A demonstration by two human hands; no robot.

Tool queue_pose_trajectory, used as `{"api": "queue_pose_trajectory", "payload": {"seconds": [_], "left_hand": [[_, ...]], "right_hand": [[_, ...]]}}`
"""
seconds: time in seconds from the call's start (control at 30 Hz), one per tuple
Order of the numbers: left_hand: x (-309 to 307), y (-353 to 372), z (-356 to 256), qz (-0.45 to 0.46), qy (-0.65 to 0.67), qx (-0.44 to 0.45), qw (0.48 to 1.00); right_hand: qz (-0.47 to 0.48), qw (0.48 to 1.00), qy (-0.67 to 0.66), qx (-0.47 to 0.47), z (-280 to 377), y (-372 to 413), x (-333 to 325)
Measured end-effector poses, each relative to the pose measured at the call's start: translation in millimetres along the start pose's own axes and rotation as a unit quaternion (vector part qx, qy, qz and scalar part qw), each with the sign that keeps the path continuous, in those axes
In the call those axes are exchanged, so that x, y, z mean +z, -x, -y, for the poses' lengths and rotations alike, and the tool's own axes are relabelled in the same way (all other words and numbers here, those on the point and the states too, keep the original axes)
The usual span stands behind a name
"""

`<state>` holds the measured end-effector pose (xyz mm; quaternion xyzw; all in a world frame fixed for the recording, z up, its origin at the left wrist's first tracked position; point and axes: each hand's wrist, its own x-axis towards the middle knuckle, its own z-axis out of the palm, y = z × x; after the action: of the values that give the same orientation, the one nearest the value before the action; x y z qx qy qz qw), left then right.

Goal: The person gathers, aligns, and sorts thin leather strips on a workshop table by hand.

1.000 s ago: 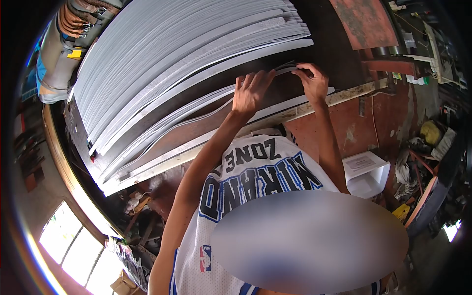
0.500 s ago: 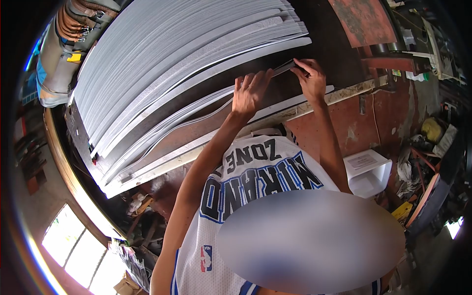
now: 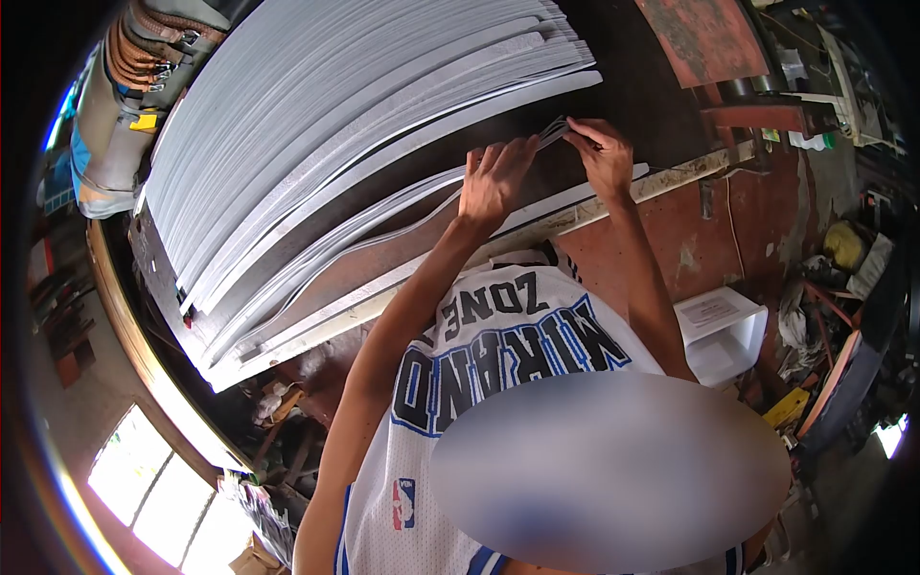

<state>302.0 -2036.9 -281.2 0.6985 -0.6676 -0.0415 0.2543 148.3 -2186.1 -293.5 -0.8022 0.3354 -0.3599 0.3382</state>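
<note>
Pale-grey strips (image 3: 407, 197) lie on the dark workbench (image 3: 661, 123), my left hand (image 3: 495, 180) bent over them — grip hidden — while my right hand (image 3: 604, 158) pinches their ends. A slackened pinch could let them splay.

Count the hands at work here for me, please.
2: the left hand lies over the bundled grey strips; the right hand is at their ends. No other hands show.

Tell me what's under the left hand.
Thin pale strips run beneath the left hand and show on both sides, reaching toward the right hand. The stretch under the left hand is covered; how they lie there can't be seen.
</note>
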Motion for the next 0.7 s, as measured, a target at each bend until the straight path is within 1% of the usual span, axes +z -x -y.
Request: {"api": "queue_pose_trajectory", "payload": {"seconds": [0.2, 0.37, 0.43, 0.5, 0.63, 0.7], "left_hand": [[-2.3, 0.0, 1.5, -0.002, 0.025, 0.002, 1.0], [-0.6, 0.3, 1.4, -0.002, 0.034, -0.002, 0.999], [-0.4, 1.2, 0.4, -0.002, 0.017, -0.005, 1.0], [0.6, 1.1, -0.3, 0.0, 0.017, -0.004, 1.0], [1.8, 0.1, -2.4, -0.011, 0.024, -0.008, 1.0], [-3.1, 4.4, -0.9, -0.008, 0.02, -0.005, 1.0]], "right_hand": [[0.03, 0.999, 0.013, 0.026, 5.8, -4.5, -0.1], [0.022, 1.0, 0.009, -0.002, -1.5, -5.3, 0.7], [0.02, 1.0, 0.012, -0.013, 1.6, -5.4, -1.0], [0.044, 0.998, 0.03, 0.017, 5.5, -4.4, -2.7], [0.04, 0.998, 0.023, 0.033, 6.6, -3.2, -2.0], [0.022, 0.999, 0.036, -0.003, 9.8, -0.1, 2.5]]}}
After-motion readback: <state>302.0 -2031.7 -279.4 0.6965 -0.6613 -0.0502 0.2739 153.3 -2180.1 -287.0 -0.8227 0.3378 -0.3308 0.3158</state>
